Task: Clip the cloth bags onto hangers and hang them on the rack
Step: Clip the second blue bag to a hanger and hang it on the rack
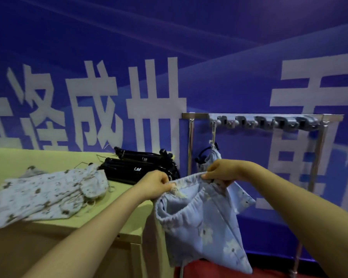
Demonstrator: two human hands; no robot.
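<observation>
A light blue floral drawstring bag (205, 227) hangs in the air in front of the rack. My left hand (155, 184) pinches the left end of its gathered rim and my right hand (221, 170) pinches the right end, holding the mouth stretched. Behind my right hand a black hanger (204, 155) with another blue bag hangs from a hook on the metal rack (191, 137). A pile of black hangers (141, 165) lies on the table's back right part. Several more floral bags (48, 193) are heaped on the table's left side.
The yellow-green table (48, 157) stands at the left, its right edge close to the rack's left post. A row of grey hooks (269, 122) runs along the rack's top bar. A blue banner wall stands behind; red floor shows below the rack.
</observation>
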